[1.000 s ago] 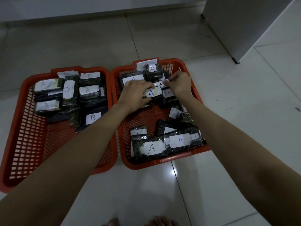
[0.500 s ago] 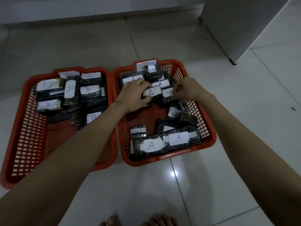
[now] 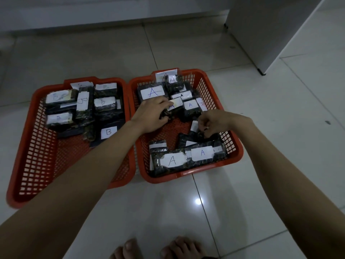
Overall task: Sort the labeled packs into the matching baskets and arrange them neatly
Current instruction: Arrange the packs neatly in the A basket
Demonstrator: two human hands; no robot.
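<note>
Two orange baskets sit side by side on the tiled floor, and both hands are working inside the right basket [image 3: 235, 146], the one tagged A on its far rim. The left hand [image 3: 152, 116] has its fingers curled round a dark pack with an A label [image 3: 174, 107] at about 11 o'clock in that basket, at the near edge of the tidy far cluster; the pack's long axis runs roughly 9 to 3 o'clock, matching its neighbours. The right hand [image 3: 214, 123] is curled over a tilted pack [image 3: 194, 128] at mid-basket, toward 3 o'clock; its fingertips seem to pinch the pack's edge or white label, though the exact hold is hard to make out. That tilted pack is the nearer job for the right hand: it lies directly beneath the fingers, while its place in the far rows is toward 12 o'clock from the grip. Turning its long axis crosswise should let it sit flush. A loose heap of A packs [image 3: 173, 160] lies at 6 o'clock against the near wall. The left basket [image 3: 24, 146] holds the B packs [image 3: 104, 103], bunched toward 12 o'clock.
</note>
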